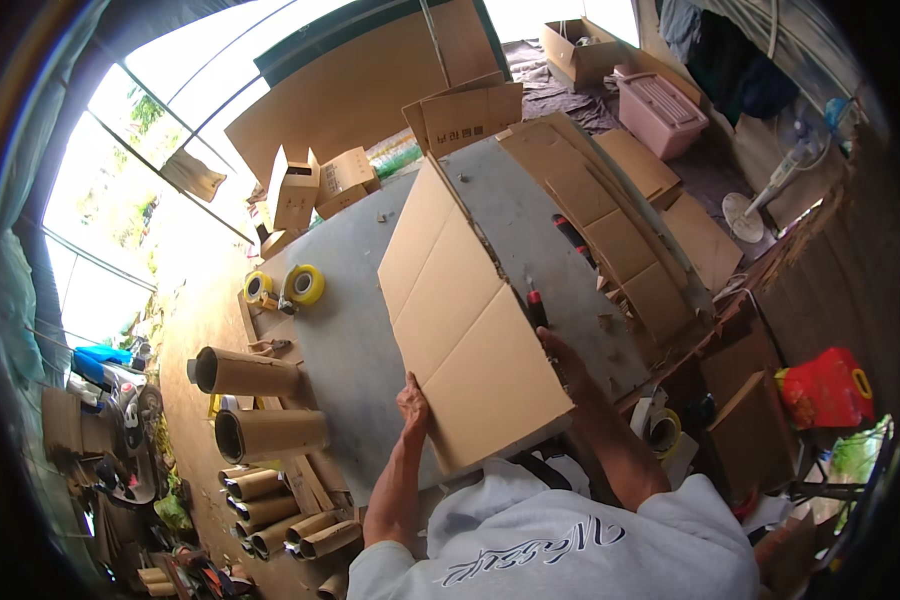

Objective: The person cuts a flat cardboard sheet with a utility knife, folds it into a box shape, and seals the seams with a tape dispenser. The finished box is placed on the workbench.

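Observation:
A large folded cardboard sheet with crease lines stands tilted over the grey tabletop, its near end close to my body. My left hand grips its left edge, fingers curled over the board. At the right edge, my right hand holds the same sheet, with some fingers hidden behind it. Just beyond the right hand lies a red-and-black handled tool with a thin metal tip. Farther up the table rests a second red-and-black tool.
Flattened cardboard is stacked along the table's right side. Yellow tape rolls sit at the left edge, near thick cardboard tubes. Small boxes stand at the far edge. A white fan and a pink bin are farther right.

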### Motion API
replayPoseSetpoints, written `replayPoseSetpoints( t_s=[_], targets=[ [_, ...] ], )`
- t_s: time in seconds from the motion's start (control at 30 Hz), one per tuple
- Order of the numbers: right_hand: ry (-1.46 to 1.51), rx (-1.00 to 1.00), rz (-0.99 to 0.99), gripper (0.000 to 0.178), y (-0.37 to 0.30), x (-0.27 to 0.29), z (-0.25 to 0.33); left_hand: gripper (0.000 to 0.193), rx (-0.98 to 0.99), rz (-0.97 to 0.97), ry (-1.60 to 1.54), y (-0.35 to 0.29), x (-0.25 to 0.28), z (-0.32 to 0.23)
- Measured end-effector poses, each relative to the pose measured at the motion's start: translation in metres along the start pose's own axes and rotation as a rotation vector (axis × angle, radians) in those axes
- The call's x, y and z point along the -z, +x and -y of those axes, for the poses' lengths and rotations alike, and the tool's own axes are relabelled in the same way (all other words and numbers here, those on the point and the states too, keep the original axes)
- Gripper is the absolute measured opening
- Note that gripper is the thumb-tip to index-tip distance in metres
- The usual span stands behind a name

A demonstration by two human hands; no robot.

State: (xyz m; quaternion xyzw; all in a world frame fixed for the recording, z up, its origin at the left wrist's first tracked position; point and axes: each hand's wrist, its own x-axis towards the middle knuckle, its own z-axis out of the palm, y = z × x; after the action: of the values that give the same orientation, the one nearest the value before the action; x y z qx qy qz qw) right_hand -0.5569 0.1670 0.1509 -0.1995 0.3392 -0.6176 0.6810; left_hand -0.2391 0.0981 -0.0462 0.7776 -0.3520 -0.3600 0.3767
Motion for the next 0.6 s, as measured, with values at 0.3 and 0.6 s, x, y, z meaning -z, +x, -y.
replayPoseSetpoints(
  t_s=[0.3,0.6],
  targets=[
    [-1.195,0.319,-0.145,0.026,-0.001,-0.004,0.055,0.076,-0.288,-0.189,0.211,0.059,0.061,0.03],
    [0.17,-0.384,0.037,0.03,0.005,0.037,0.005,0.067,-0.112,0.131,-0.126,0.048,0.071,-0.001]
  ],
)
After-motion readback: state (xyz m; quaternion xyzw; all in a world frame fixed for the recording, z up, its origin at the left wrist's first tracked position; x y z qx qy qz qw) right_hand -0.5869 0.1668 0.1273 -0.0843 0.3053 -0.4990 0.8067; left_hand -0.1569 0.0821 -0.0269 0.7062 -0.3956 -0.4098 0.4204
